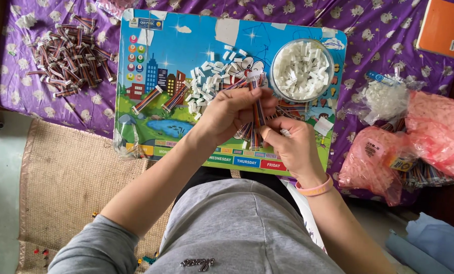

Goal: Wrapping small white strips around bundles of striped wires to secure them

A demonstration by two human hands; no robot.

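You sat over a purple patterned cloth [85,109] carrying a colourful cartoon lap board [151,129]. Pink plastic bags [374,162] sat to your right, and a pile of finished striped wire bundles [67,53] lay at far left. A round clear bowl of white connectors [301,69] sat on the board's upper right, with loose white plastic connectors [211,76] scattered beside it. Your left hand [232,111] gripped a bundle of multicoloured ribbon wires [258,109], held upright above the board. Your right hand [293,144] pinched the bundle's lower end.

place: home floor | signs: woven mat [64,172], purple cartoon sheet [379,30], child's picture board [151,76]
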